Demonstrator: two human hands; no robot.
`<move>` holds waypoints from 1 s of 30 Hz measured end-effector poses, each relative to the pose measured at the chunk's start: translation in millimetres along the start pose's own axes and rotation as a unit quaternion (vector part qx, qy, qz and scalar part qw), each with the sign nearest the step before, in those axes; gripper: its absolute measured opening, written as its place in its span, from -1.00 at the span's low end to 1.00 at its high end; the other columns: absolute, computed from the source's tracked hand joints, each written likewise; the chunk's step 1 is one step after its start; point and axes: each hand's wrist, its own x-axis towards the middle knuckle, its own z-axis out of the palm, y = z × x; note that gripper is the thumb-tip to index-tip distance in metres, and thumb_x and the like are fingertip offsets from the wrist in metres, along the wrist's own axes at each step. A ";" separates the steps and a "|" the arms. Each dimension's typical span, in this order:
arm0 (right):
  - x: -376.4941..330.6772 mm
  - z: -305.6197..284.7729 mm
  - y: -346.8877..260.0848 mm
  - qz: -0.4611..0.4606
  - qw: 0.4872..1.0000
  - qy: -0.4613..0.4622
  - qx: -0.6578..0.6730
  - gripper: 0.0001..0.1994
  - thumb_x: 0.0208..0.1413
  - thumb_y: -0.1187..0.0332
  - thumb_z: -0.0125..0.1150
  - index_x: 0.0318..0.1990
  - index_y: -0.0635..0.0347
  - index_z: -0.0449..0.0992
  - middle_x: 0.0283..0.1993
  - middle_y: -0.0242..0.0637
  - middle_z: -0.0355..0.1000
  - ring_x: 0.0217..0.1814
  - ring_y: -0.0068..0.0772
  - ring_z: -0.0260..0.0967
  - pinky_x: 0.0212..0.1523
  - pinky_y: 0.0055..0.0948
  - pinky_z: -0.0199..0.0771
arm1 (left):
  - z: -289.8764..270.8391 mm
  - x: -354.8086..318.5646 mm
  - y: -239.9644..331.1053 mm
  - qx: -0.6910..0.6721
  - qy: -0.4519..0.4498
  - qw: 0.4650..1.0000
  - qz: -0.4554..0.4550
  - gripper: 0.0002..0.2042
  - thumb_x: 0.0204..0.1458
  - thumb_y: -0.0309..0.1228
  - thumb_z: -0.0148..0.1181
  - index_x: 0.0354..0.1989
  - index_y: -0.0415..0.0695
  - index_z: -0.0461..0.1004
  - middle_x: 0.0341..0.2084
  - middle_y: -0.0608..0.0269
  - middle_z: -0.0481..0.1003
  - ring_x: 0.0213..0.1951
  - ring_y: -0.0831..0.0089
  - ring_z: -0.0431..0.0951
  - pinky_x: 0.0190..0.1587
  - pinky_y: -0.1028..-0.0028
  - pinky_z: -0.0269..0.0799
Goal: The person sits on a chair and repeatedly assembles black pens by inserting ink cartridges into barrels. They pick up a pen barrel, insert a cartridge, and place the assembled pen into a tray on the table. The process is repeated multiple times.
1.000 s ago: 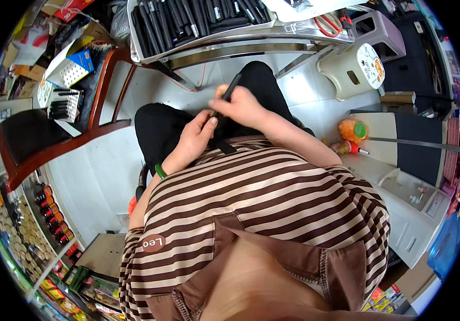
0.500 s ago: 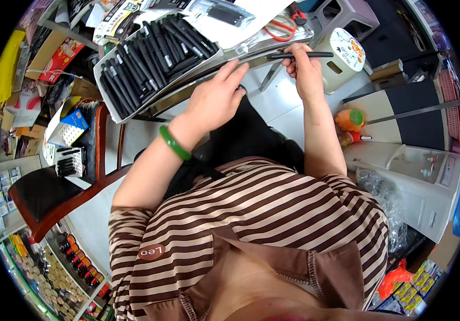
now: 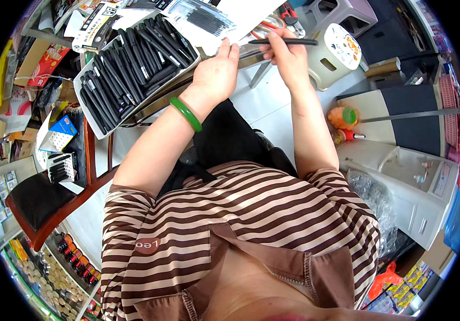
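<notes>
Between the thumb and fingers of my right hand (image 3: 290,60) lies a slim black pen (image 3: 302,41), held nearly level above the table's front edge. My left hand (image 3: 215,75), with a green bangle (image 3: 186,114) at the wrist, reaches to that edge with its fingers stretched out. Its fingertips are at the white paper (image 3: 254,12); whether they press on it I cannot tell. On the paper lies a clear packet of thin black sticks (image 3: 203,20). Left of this hand stands a white tray (image 3: 191,68) heaped with black pens (image 3: 133,69).
Red-handled scissors (image 3: 268,25) and a red and black cutter (image 3: 288,13) lie at the table's right. A white stool (image 3: 322,64) stands beyond my right hand. To the left, a wooden chair (image 3: 53,206) carries a small white basket (image 3: 61,167) with black pens.
My left hand has moved forward to the paper at the table edge. The right hand, still gripping the pen, has shifted slightly up and left. The whole view has shifted a little.
</notes>
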 end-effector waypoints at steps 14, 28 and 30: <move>47.5 31.2 33.7 -0.147 0.941 -0.032 -0.304 -0.76 -0.10 0.19 0.17 -0.49 0.20 0.45 -0.65 -0.19 0.41 -0.57 -0.23 0.42 -0.47 -0.35 0.40 | 5.9 1.1 -9.8 -0.044 0.064 0.996 0.035 -0.54 -0.14 -0.45 0.01 0.03 -0.22 0.22 0.07 0.03 0.24 -0.21 0.14 0.50 -0.20 0.27 0.44; 52.3 20.7 28.0 -0.085 0.963 -0.102 -0.235 -0.84 -0.04 0.35 0.20 -0.48 0.24 0.40 -0.65 -0.41 0.35 -0.62 -0.62 0.34 -0.59 -0.60 0.32 | 4.9 0.8 -8.6 -0.051 0.072 0.996 0.025 -0.59 -0.11 -0.47 -0.01 0.00 -0.20 0.26 0.05 0.04 0.27 -0.25 0.14 0.51 -0.22 0.27 0.45; 53.1 20.9 27.6 -0.097 0.957 -0.107 -0.250 -0.84 -0.04 0.35 0.20 -0.48 0.24 0.40 -0.65 -0.42 0.34 -0.63 -0.63 0.32 -0.60 -0.61 0.31 | 3.5 0.2 -8.9 -0.053 0.068 0.996 0.023 -0.59 -0.11 -0.47 -0.01 0.00 -0.20 0.26 0.05 0.05 0.26 -0.24 0.14 0.51 -0.21 0.27 0.44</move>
